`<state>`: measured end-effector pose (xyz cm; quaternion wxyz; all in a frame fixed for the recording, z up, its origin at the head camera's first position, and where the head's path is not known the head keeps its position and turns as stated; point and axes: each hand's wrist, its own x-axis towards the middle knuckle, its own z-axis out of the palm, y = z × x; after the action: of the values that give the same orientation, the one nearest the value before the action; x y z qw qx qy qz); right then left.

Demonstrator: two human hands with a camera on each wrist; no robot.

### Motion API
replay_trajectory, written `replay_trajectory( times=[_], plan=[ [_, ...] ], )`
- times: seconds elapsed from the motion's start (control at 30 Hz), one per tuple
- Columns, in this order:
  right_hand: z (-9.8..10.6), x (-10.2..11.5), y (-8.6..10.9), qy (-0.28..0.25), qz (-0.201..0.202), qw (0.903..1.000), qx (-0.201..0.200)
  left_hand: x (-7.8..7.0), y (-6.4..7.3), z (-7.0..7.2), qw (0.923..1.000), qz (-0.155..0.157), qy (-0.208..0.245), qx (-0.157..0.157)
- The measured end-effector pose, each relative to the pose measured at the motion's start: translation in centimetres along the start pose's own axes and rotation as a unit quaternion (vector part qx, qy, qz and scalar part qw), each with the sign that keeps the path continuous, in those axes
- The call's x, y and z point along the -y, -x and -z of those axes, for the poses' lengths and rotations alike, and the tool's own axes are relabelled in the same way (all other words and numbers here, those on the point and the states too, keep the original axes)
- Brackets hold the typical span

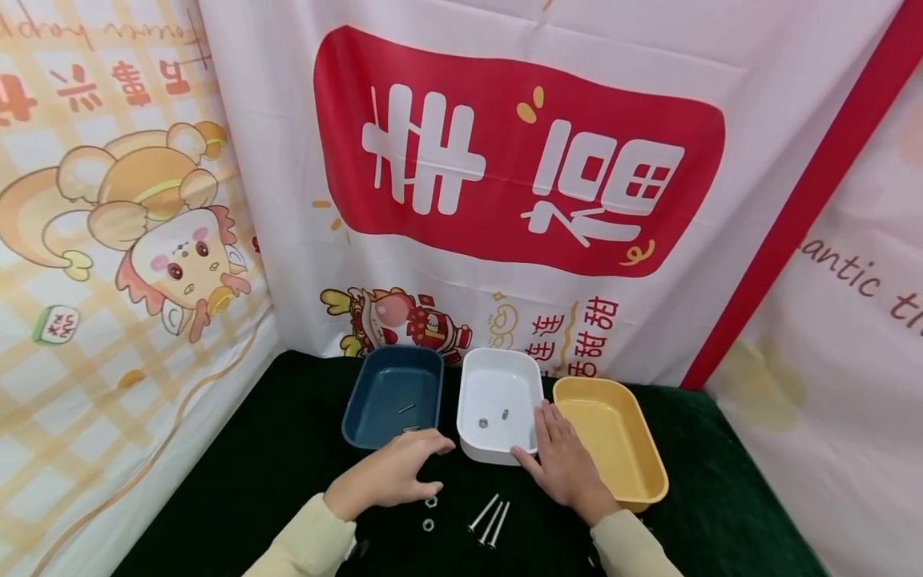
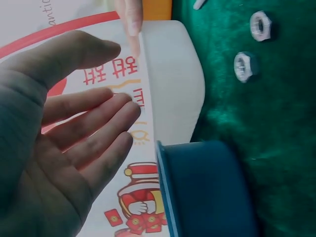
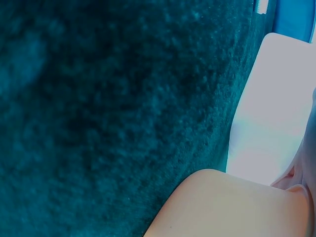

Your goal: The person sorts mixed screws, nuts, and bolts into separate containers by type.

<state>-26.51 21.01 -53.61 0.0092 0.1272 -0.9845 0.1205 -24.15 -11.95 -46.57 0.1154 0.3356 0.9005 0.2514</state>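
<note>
My left hand [image 1: 397, 473] hovers by the near edge of the blue tray [image 1: 353, 417], palm empty and fingers loosely bent in the left wrist view. Under it on the dark green cloth lie two hex nuts [image 1: 429, 525]. My right hand [image 1: 566, 465] rests at the right side of the white tray [image 1: 497, 456], its fingers straight along the rim and the thumb near the front corner. Two small metal pieces, one a nut [image 1: 483, 423], lie inside the white tray. Thin metal pieces [image 1: 406, 409] lie in the blue one. Three bolts [image 1: 493, 522] lie between my hands.
A yellow tray [image 1: 652, 449] stands at the right, partly behind my right hand. The three trays form a row on the green cloth [image 1: 288, 441]. Behind them hangs a printed white and red curtain [image 1: 613, 336], with more printed cloth at both sides.
</note>
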Motion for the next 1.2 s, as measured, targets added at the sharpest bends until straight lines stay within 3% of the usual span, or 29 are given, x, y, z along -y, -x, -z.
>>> replay_trajectory(
  times=[0.17,0.6,1.2],
  plan=[
    [-0.3,0.0,0.2,-0.001,-0.006,1.0000,0.003,0.8,0.9,-1.0,0.9993,0.007,0.024,0.026],
    [-0.2,0.1,0.2,0.002,0.007,0.9999,-0.012,4.3,0.7,-4.0,0.9991,0.016,0.001,0.040],
    [0.0,0.2,0.0,-0.004,-0.002,1.0000,0.003,5.1,-1.0,-5.1,0.9986,0.009,-0.017,0.049]
  ],
)
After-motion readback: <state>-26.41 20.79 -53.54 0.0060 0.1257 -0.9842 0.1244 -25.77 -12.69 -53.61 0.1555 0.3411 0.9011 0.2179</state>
